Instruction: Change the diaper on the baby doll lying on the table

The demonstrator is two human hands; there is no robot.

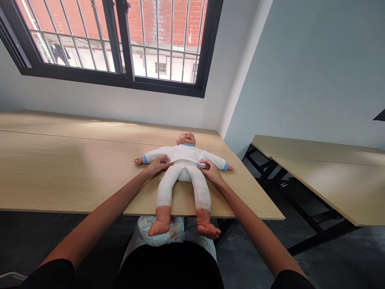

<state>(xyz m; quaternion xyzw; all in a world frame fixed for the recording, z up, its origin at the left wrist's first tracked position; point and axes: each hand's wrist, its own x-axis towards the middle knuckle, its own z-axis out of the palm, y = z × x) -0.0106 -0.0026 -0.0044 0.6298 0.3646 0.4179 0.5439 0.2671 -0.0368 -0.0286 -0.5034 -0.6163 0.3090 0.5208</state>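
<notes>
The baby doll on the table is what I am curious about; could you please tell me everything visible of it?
The bald baby doll lies face up on a pale wood-look table, arms spread. Its head and feet look like pinkish plastic, its legs like white cloth. It wears a white long-sleeved top with blue collar and cuffs. The feet jut past the table's near edge. The left hand touches the top's hem; the right hand pinches it opposite.
</notes>
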